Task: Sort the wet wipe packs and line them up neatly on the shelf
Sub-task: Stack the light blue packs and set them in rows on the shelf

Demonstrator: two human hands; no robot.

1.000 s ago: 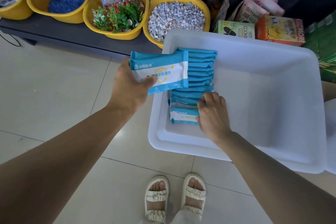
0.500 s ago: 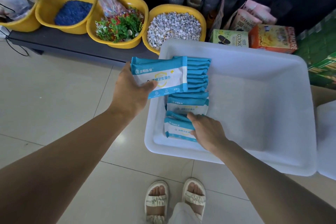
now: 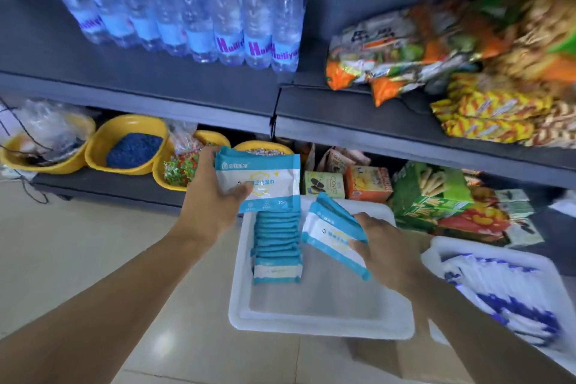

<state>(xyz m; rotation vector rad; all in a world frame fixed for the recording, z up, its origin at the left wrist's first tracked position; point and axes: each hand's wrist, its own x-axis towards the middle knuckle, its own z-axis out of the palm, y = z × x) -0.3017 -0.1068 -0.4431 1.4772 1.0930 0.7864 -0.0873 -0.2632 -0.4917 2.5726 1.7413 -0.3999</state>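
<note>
My left hand [image 3: 215, 203] grips a small stack of blue-and-white wet wipe packs [image 3: 265, 178], held up in front of the lower shelf. My right hand [image 3: 383, 246] pinches a few more wet wipe packs [image 3: 330, 231], lifted and tilted above the white tray [image 3: 311, 318]. A row of wet wipe packs [image 3: 276, 243] stands on edge at the tray's left side, with one pack lying flat at its near end. The dark shelf board [image 3: 187, 84] stretches across above both hands.
Water bottles [image 3: 218, 9] stand on the upper shelf at left, snack bags [image 3: 420, 50] at right. Yellow bowls [image 3: 131, 146] and snack boxes [image 3: 367, 184] fill the lower shelf. A second white tray [image 3: 498, 290] with blue-printed packs lies at the right, on the tiled floor.
The view has swung upward to show the upper shelf. My right hand has taken packs out of the tray row and lifted them. My left hand still holds its packs.
</note>
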